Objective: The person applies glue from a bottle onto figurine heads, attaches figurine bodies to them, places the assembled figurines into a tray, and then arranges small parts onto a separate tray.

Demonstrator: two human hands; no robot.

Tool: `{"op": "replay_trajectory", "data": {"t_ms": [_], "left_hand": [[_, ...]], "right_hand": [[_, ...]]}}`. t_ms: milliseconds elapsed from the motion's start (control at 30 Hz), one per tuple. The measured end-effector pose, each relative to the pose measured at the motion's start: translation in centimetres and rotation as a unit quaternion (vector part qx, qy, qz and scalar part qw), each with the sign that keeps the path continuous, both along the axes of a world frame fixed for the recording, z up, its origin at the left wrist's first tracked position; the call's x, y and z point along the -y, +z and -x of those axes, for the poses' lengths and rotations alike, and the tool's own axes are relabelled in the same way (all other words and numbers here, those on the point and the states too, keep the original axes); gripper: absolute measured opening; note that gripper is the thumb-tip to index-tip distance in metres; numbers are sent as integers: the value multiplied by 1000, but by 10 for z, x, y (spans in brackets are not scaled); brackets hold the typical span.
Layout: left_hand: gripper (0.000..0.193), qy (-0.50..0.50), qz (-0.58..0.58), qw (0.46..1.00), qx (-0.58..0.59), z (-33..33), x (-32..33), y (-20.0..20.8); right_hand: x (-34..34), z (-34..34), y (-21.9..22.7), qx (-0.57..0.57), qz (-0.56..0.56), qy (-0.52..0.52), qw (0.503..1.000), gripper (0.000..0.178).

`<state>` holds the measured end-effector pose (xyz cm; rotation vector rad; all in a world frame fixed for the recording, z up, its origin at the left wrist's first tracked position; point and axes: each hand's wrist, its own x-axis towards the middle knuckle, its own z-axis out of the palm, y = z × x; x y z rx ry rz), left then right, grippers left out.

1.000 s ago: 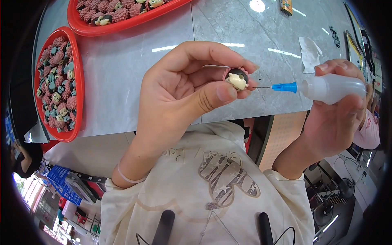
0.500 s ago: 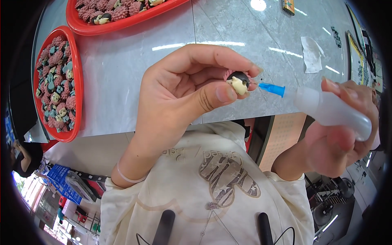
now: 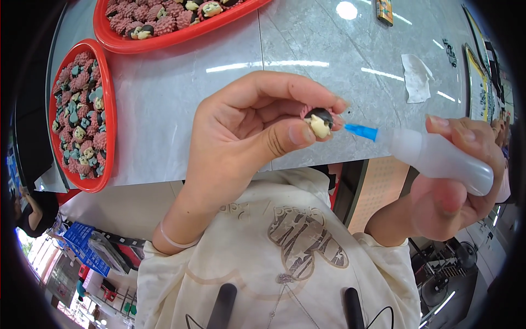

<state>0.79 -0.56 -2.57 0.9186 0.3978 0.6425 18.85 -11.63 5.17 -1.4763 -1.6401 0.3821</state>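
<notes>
Between the thumb and fingers of my left hand (image 3: 224, 142) is a small figurine (image 3: 319, 124) with a cream face, a dark top and a ridged pink back. My right hand (image 3: 466, 181) grips a translucent white squeeze bottle (image 3: 438, 156), thumb below and fingers above. Its blue needle tip (image 3: 361, 131) points left at the figurine's right side. The thin end of the needle is close to the piece; whether it touches I cannot tell.
A red oval tray (image 3: 111, 126) of pink, teal and cream pieces stands on the grey table (image 3: 164, 115) at left. Another red tray (image 3: 159, 48) with similar pieces lies at the back. Crumpled white paper (image 3: 416, 79) and a small yellow-black box (image 3: 384, 12) are on the right.
The whole view has shifted slightly, so trays and hands appear a little lower. My left hand still pinches the figurine, and the bottle's needle stays close beside it.
</notes>
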Motion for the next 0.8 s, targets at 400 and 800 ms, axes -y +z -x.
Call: {"op": "replay_trajectory", "data": {"t_ms": [400,800], "left_hand": [[31,-5,26,1000,-2,-4,2,5],[22,1,28,1000,-12,-2,5,6]], "right_hand": [[-22,-2,-52,-263,-45,-133,955,28],[-30,-42,-57,-58,39,-177,982,19]]}}
